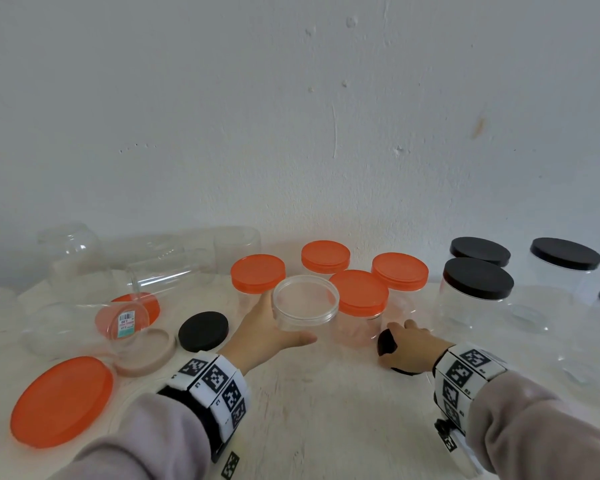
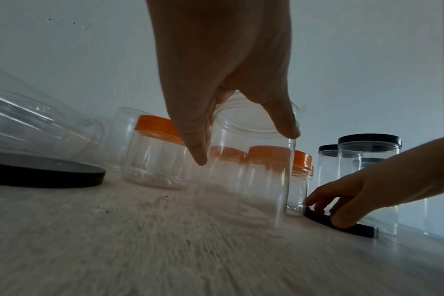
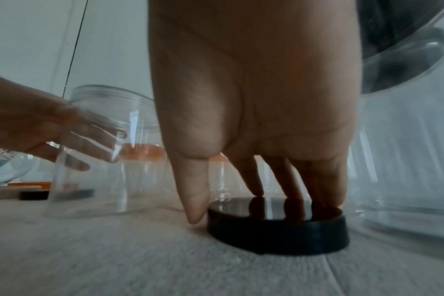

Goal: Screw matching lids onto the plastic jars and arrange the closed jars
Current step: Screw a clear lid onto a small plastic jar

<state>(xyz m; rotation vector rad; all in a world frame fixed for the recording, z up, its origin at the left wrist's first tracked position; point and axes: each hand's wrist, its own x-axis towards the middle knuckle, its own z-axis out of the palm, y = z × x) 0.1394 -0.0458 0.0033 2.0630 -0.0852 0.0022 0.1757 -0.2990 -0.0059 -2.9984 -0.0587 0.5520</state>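
Worktop (image 1: 326, 427), pale, against a white wall. Centre: open clear jar (image 1: 305, 306), lidless, gripped by left hand (image 1: 264, 336), thumb and fingers wrapped round its wall. At 4 o'clock of it, small black lid (image 3: 279, 232) flat under right hand (image 1: 411, 348), fingers curled over it. Behind at 12 o'clock: four orange-lidded jars (image 1: 359, 299). At 3 o'clock: black-lidded jars (image 1: 477, 289). At 9 o'clock: loose black lid (image 1: 203, 331), large orange lid (image 1: 61, 400), beige lid (image 1: 146, 355), toppled clear jars (image 1: 167, 275).

clear jars (image 1: 305, 303), orange lids (image 1: 359, 292) & black lids (image 1: 203, 331), b/w checkered wristbands (image 1: 219, 386).
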